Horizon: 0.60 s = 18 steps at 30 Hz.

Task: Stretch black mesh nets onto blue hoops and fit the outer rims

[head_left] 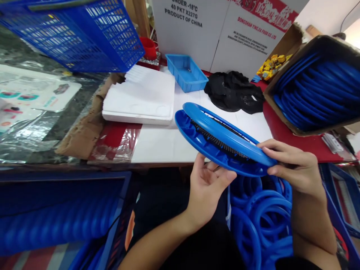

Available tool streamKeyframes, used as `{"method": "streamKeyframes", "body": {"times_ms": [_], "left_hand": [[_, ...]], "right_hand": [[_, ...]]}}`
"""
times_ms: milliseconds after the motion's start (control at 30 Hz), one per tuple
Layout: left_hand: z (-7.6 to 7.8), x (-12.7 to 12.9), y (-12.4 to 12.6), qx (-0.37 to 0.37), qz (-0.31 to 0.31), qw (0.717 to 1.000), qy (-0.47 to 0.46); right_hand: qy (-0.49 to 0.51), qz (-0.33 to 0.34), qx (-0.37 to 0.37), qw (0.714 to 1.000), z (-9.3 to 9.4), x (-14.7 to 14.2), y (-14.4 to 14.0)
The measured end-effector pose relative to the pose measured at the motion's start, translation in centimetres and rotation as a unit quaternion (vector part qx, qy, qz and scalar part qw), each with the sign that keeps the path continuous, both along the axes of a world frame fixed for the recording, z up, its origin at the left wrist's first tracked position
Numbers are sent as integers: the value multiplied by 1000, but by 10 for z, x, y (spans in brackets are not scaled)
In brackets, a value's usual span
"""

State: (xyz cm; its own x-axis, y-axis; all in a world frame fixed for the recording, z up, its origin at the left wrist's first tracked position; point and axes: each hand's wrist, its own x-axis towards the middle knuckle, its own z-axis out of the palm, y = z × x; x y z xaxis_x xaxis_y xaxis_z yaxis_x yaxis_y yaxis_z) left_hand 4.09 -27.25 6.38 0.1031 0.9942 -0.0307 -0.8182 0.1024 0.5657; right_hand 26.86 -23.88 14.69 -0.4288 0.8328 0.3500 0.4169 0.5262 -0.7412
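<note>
Left hand [206,187]: palm up, cupping under the near rim of the blue disc pair [222,138].
Right hand [292,167]: fingers curling over and pinching its right end.
Disc pair: two blue rings sandwiching black mesh, tilting above the table edge.
Carton [191,22] writing: "PRODUCT OF CHINA", showing far behind.

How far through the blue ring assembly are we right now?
Looks done: a cardboard box at the right stands packed with blue discs. In hand: left hand and right hand hold two blue rings with black mesh between them. Left: loose blue rings piled below the hands.
</note>
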Motion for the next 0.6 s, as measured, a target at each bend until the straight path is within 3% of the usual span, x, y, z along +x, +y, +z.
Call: {"method": "streamKeyframes", "body": {"times_ms": [167,267,600], "left_hand": [[8,11,4,9,13,1000,-14],[11,13,5,9,18,1000,-24],[13,10,5,-13,21,999,-30]], "right_hand": [[-73,48,-13,996,17,-7,3],[-92,36,-1,995,23,-12,-1],[-77,46,24,996,17,-15,-6]]}}
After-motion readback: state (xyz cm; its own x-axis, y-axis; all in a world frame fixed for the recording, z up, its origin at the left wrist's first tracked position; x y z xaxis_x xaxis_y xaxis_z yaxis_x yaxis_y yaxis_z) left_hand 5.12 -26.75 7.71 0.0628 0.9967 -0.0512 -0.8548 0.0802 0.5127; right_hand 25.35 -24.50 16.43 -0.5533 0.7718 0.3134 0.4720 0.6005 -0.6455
